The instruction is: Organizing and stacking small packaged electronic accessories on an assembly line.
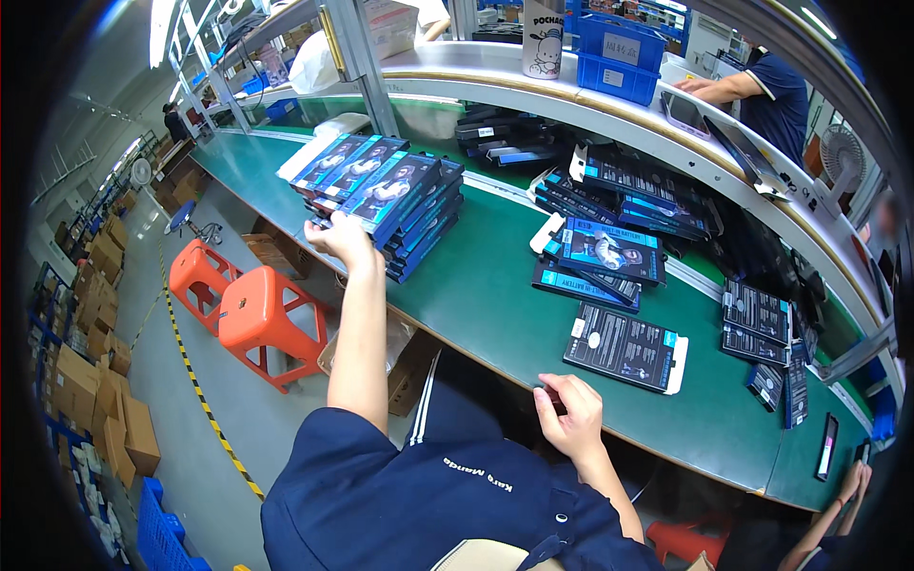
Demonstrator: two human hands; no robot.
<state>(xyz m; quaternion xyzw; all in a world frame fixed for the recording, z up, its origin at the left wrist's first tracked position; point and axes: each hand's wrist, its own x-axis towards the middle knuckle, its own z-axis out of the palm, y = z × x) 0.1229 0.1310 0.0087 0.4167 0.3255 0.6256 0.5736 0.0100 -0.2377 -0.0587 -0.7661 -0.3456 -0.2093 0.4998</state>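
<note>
At the left of the green bench, my left hand (343,243) reaches to the near side of a stack of flat black-and-blue printed boxes (390,190). Its fingers are apart and rest against the edge of the stack; part of the contact is hidden. Close to the bench's front edge, my right hand (571,414) hovers with loosely bent fingers, thumb and forefinger apart, nothing visible in it. Beyond it lies a single black box (624,350), printed back up, with a white flap sticking out at its right end.
More boxes pile up in the middle (609,249) and behind (647,190). Smaller boxes (757,319) lie at right. A raised shelf (457,62) holds a blue bin (619,57) and a white tumbler (543,43). Orange stools (262,309) stand left. Another person's hands (855,483) work at far right.
</note>
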